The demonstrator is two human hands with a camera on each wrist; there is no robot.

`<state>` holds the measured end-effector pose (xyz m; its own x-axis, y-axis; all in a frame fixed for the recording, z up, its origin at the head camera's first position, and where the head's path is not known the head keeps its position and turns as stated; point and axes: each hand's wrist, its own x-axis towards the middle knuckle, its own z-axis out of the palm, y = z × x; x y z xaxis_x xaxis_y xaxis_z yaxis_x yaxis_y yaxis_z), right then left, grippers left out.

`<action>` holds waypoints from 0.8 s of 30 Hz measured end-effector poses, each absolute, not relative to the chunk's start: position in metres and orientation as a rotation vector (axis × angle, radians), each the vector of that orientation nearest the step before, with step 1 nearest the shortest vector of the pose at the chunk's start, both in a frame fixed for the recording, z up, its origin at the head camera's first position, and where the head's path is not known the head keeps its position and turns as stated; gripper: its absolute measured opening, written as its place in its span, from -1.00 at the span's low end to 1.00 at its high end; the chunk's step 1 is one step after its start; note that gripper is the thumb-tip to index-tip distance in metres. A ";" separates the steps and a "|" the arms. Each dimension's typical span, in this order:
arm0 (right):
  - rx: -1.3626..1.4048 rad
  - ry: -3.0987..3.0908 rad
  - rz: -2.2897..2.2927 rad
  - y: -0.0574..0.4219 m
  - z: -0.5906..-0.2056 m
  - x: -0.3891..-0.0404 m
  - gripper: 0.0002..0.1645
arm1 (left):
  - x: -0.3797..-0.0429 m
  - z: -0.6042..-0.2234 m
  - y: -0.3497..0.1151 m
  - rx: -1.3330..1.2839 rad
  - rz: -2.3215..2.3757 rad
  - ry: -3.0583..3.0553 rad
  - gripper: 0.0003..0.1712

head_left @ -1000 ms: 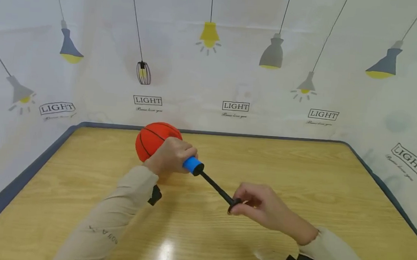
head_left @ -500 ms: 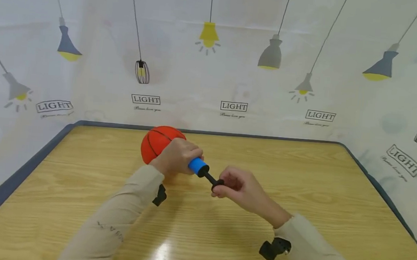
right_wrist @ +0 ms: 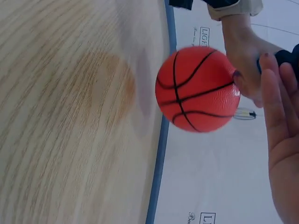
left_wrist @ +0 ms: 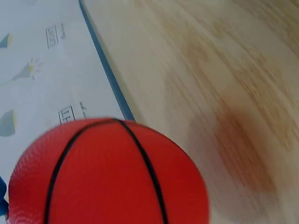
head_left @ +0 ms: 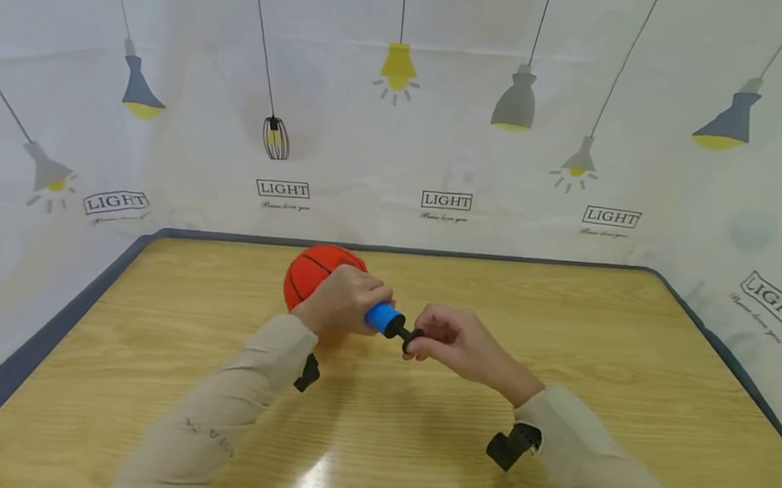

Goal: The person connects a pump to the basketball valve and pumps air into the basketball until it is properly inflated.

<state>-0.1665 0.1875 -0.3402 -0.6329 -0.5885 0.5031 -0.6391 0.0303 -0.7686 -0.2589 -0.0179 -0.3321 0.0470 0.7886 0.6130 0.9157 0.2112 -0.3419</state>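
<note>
My left hand (head_left: 341,300) grips the blue barrel of a hand pump (head_left: 381,317) above the table. Just beyond that hand is a red ball (head_left: 313,272) with black basketball lines; whether the pump's needle sits in it is hidden. The right hand (head_left: 462,345) pinches the black end handle (head_left: 413,341), and only a short length of the plunger rod shows. In the right wrist view, the ball (right_wrist: 196,88) hangs clear of the tabletop beside the left hand (right_wrist: 245,51). It fills the lower part of the left wrist view as a round red ball (left_wrist: 103,177).
Beneath both hands lies a light wood-grain table (head_left: 555,441) with a dark blue border (head_left: 500,258). Around its back and sides stands a pale sheet (head_left: 344,133) printed with hanging lamps. A black wrist camera (head_left: 511,446) sits at the right sleeve.
The right hand has moved left and up, and the plunger rod has slid most of the way into the barrel. My left hand, barrel and ball have shifted slightly right and down.
</note>
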 end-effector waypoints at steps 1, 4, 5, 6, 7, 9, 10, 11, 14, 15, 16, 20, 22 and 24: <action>1.305 -2.228 1.688 0.186 -0.340 -0.167 -0.93 | -0.260 -0.333 -0.017 -1.596 -0.230 -1.752 -0.76; 1.246 -2.263 1.685 0.187 -0.338 -0.157 -0.92 | -0.263 -0.333 -0.017 -1.612 -0.218 -1.736 -0.79; 1.235 -2.268 1.695 0.189 -0.337 -0.151 -0.92 | -0.265 -0.332 -0.018 -1.615 -0.211 -1.729 -0.79; 1.230 -2.270 1.714 0.192 -0.336 -0.144 -0.91 | -0.266 -0.330 -0.020 -1.609 -0.205 -1.725 -0.79; 1.249 -2.255 1.732 0.195 -0.335 -0.138 -0.90 | -0.268 -0.329 -0.022 -1.597 -0.204 -1.723 -0.78; 1.299 -2.215 1.781 0.202 -0.332 -0.127 -0.88 | -0.270 -0.327 -0.028 -1.565 -0.212 -1.727 -0.74; 1.341 -2.188 1.788 0.205 -0.332 -0.124 -0.87 | -0.271 -0.326 -0.031 -1.553 -0.222 -1.731 -0.73; 1.387 -2.161 1.780 0.207 -0.332 -0.123 -0.87 | -0.271 -0.326 -0.033 -1.545 -0.226 -1.736 -0.73; 1.459 -2.118 1.719 0.205 -0.333 -0.133 -0.88 | -0.270 -0.328 -0.033 -1.559 -0.228 -1.747 -0.76; 1.461 -2.124 1.688 0.203 -0.334 -0.140 -0.89 | -0.269 -0.329 -0.031 -1.567 -0.223 -1.745 -0.77; 1.455 -2.134 1.662 0.199 -0.335 -0.146 -0.89 | -0.268 -0.329 -0.029 -1.574 -0.217 -1.743 -0.79; 1.386 -2.189 1.639 0.184 -0.337 -0.164 -0.86 | -0.263 -0.333 -0.021 -1.584 -0.192 -1.746 -0.78; 1.351 -2.199 1.665 0.180 -0.338 -0.164 -0.85 | -0.262 -0.334 -0.019 -1.600 -0.183 -1.760 -0.77; 1.309 -2.208 1.705 0.180 -0.339 -0.159 -0.86 | -0.263 -0.335 -0.019 -1.620 -0.171 -1.771 -0.78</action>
